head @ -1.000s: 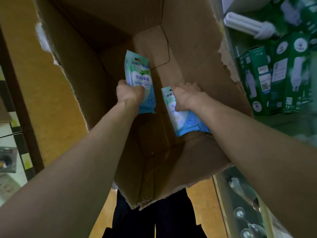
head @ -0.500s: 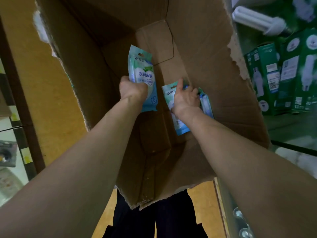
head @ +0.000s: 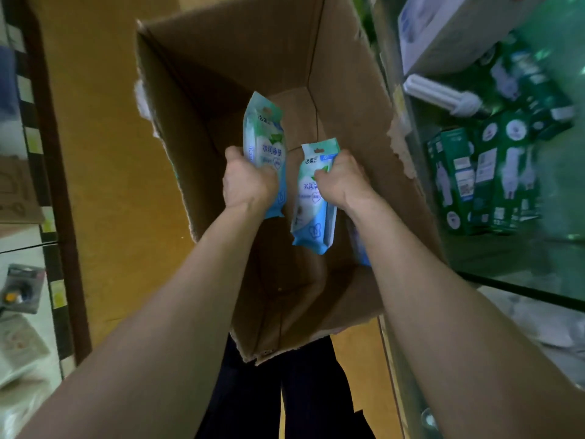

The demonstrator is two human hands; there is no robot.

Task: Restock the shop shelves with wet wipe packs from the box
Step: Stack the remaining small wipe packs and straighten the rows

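- Left hand: fingers curled tight round the lower half of a wet wipe pack, held upright inside the cardboard box.
- Right hand: clenched on the edge of a second pack, just beside the first, also within the box.
- Green cartons: on the shelf at right.

Small shop, glass display case stocked with green boxed light bulbs, cardboard stock box on floor
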